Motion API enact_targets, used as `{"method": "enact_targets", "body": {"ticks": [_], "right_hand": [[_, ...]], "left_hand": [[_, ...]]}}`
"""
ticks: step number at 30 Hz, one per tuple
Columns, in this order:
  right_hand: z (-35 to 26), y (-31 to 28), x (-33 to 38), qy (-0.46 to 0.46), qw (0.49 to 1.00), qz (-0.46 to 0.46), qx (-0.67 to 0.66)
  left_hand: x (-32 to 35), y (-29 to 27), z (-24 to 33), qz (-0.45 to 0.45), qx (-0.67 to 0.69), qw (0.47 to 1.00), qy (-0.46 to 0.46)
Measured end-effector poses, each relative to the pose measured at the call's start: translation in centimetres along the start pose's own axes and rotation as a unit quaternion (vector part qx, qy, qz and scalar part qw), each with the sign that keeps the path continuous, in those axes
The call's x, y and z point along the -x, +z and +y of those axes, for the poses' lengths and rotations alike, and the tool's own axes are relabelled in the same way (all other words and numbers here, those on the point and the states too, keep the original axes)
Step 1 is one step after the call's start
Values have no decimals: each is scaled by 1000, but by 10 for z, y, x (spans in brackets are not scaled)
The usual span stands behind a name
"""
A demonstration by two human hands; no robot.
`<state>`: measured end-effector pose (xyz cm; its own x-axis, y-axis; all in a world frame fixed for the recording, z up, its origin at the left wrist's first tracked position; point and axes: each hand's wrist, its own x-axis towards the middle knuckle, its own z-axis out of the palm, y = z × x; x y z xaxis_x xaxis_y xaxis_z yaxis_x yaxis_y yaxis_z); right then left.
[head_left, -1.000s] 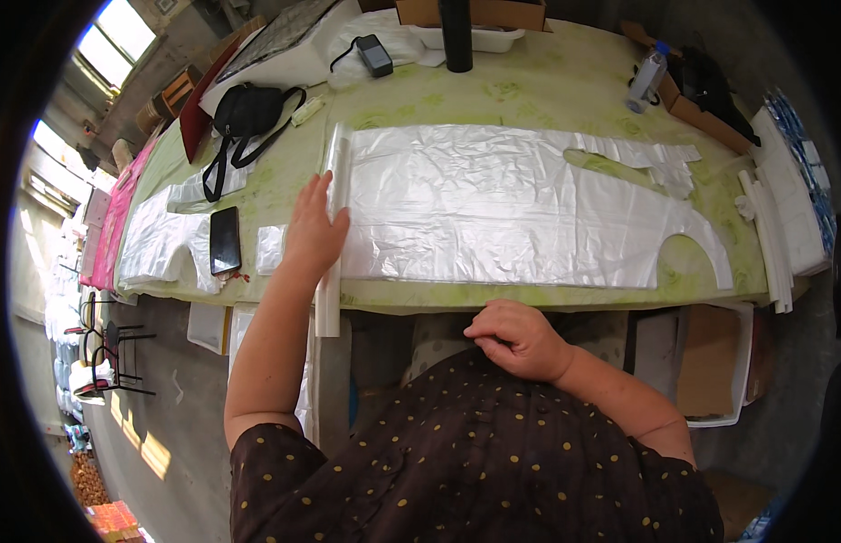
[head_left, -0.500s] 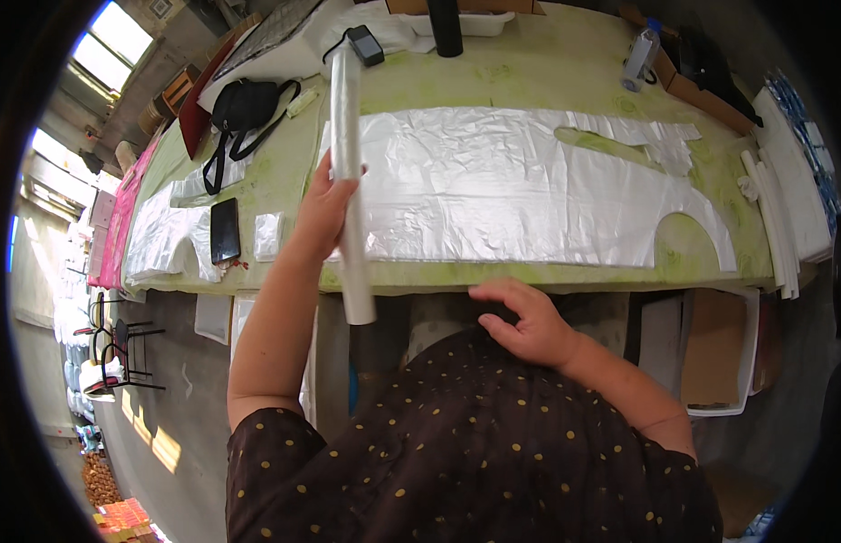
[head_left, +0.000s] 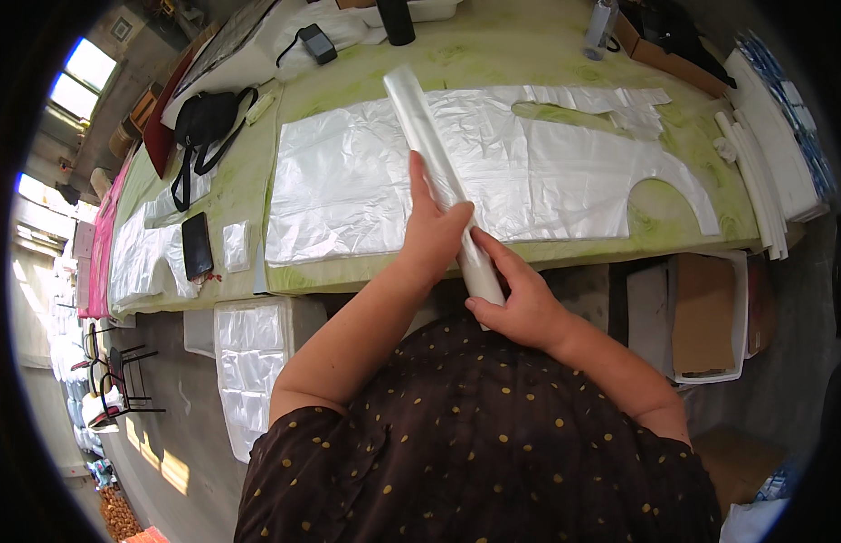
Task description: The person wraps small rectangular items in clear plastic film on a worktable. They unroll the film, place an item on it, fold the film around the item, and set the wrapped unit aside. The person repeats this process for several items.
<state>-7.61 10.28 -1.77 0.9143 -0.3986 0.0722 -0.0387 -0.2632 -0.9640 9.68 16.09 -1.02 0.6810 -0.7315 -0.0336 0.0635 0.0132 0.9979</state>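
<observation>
A long, whitish roll of plastic film [head_left: 418,110] slants across the front of the table, its far end over the sheet and its near end close to my body. My left hand [head_left: 431,231] is closed round its middle, thumb on top. My right hand [head_left: 527,303] grips the lower end, with the thumb and fingers on either side. Beneath the roll a thin, wrinkled plastic apron [head_left: 339,185] lies spread flat, with curved cutouts and strap-like strips at its right end.
The table bears a green patterned cover [head_left: 493,54]. To the left lie a black phone [head_left: 197,246], a small folded plastic packet [head_left: 237,246] and a black bag [head_left: 205,127]. White rolls [head_left: 753,185] rest at the right edge. Folded packets [head_left: 250,362] fill a container below.
The roll has swung from nearly upright, at the apron's left end, to a slant farther right. My right hand has come up and taken hold of its lower end.
</observation>
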Motion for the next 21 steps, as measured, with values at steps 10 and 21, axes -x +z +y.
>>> {"method": "enact_targets", "body": {"ticks": [10,21], "right_hand": [[-5,-48,55,120,980,-3,159],[-26,-55,68,129,948,-21,290]], "left_hand": [[-90,-42,-21,26,-319,943,94],[-170,-84,20,-99,-219,944,-225]]}}
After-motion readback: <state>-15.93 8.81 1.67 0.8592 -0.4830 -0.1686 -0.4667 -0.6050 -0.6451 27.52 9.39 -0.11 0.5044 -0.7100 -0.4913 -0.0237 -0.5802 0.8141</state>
